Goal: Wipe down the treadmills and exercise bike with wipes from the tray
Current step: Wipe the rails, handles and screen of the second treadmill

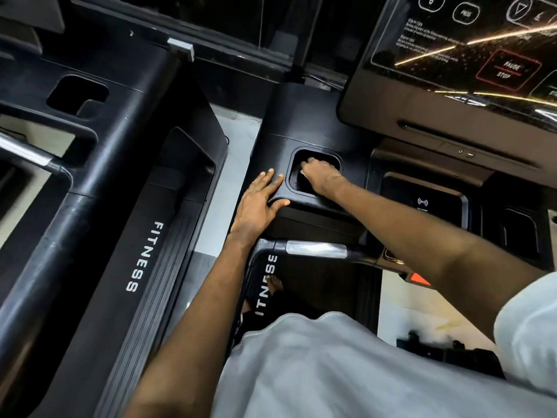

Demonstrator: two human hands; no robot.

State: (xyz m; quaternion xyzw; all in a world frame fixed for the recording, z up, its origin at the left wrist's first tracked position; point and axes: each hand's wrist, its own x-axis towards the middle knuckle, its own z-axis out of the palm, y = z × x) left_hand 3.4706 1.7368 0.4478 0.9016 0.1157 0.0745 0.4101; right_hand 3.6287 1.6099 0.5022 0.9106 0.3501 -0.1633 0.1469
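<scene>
I stand on a black treadmill (304,122) and look down at its console. My right hand (321,176) reaches into the left cup holder (294,164), fingers curled round a white wipe (302,174) of which only a small edge shows. My left hand (259,200) lies flat with straight fingers on the console's left corner, beside the cup holder. The glossy control screen (458,55) with a red PAUSE/STOP button is at the upper right.
A second black treadmill (99,164) stands on the left, with its own cup holder (77,93), a chrome grip (27,153) and a FITNESS side rail (144,254). A strip of pale floor (229,164) separates the machines. A chrome handlebar (316,247) crosses below my hands.
</scene>
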